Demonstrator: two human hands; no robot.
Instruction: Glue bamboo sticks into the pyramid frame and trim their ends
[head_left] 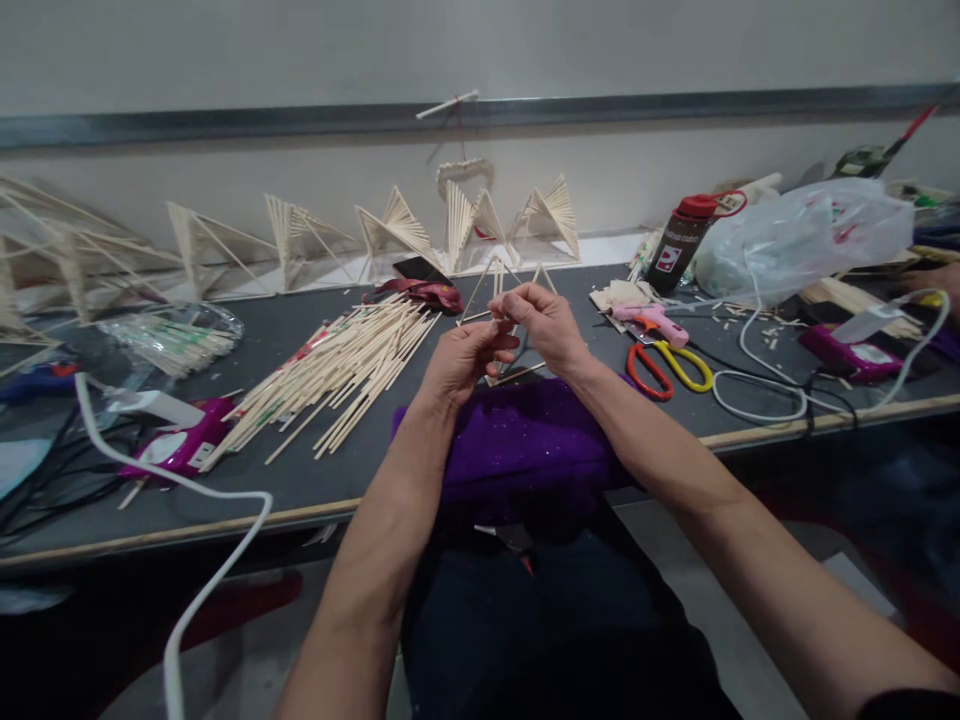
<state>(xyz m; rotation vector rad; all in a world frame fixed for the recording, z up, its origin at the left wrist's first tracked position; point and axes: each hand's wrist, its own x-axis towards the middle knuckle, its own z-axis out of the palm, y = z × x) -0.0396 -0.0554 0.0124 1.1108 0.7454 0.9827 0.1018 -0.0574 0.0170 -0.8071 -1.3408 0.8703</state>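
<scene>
My left hand [471,355] and my right hand [546,322] meet over the table's front middle, thumbs and fingertips pinched close together. What lies between the fingertips is too small to make out. Just behind and below them stands a frame of thin wooden sticks [517,375], partly hidden by the hands. A purple cloth bundle [525,440] rests at the table edge under my wrists. To the left lies a loose pile of wooden sticks [337,365]. Right of my right hand are scissors [651,385] with red and yellow handles, and a pink glue gun [656,322].
Several fan-shaped stick models [401,225] line the wall. A dark bottle [679,240] with a red lid stands beside a plastic bag [810,235]. Magenta power blocks [184,440] with white cables flank the workspace. Another person's hand [937,285] shows at far right.
</scene>
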